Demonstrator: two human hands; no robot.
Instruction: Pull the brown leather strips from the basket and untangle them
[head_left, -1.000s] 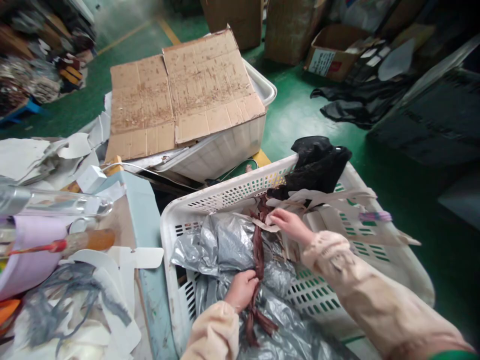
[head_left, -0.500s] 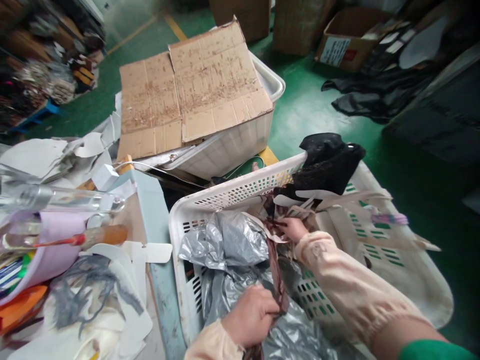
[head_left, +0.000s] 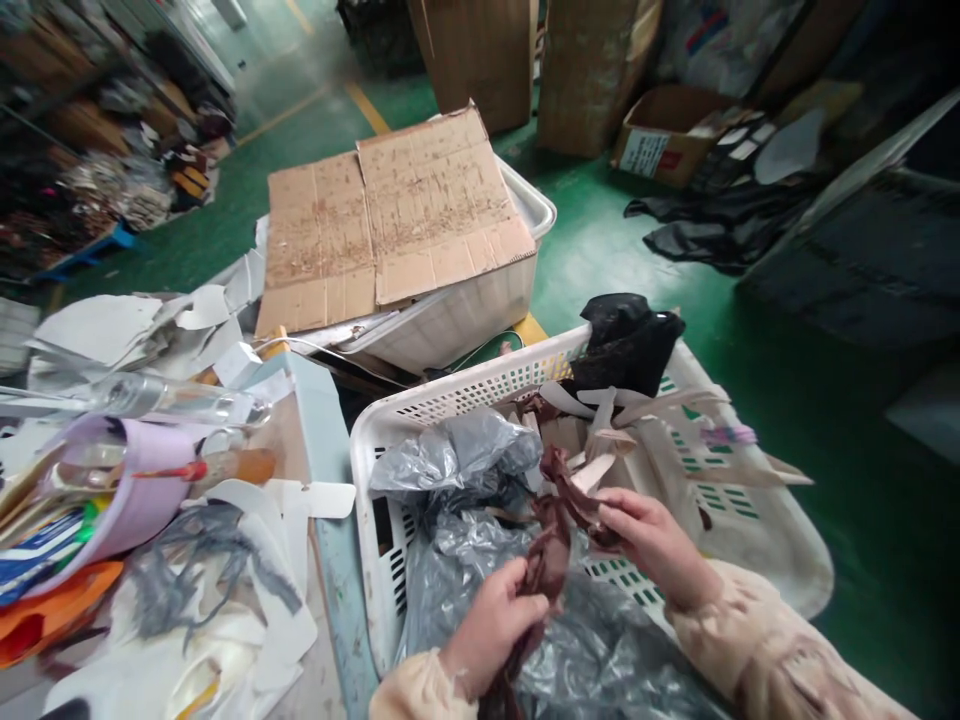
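Observation:
Both my hands are over a white perforated plastic basket (head_left: pixel 480 385). My left hand (head_left: pixel 491 625) is closed around a bunch of dark red-brown leather strips (head_left: pixel 551 545). My right hand (head_left: pixel 649 540) pinches the upper end of the same strips, close to the left hand. Under the strips lies a crumpled grey plastic bag (head_left: pixel 465 465) that lines the basket. Pale beige cut pieces (head_left: pixel 600 440) and a black bundle (head_left: pixel 622 345) sit at the basket's far side. Beige sleeves cover both my forearms.
A worktable (head_left: pixel 322 480) on the left carries white cut-outs, a lilac holder with tools and grey scraps. Behind the basket a white tub (head_left: pixel 465 310) is covered by flattened cardboard (head_left: pixel 390 220). Cardboard boxes and black sheets lie on the green floor.
My right hand has come back from the far side of the basket towards me with the upper end of the strips. My left hand has stayed closed on the bunch, which is now gathered between both hands.

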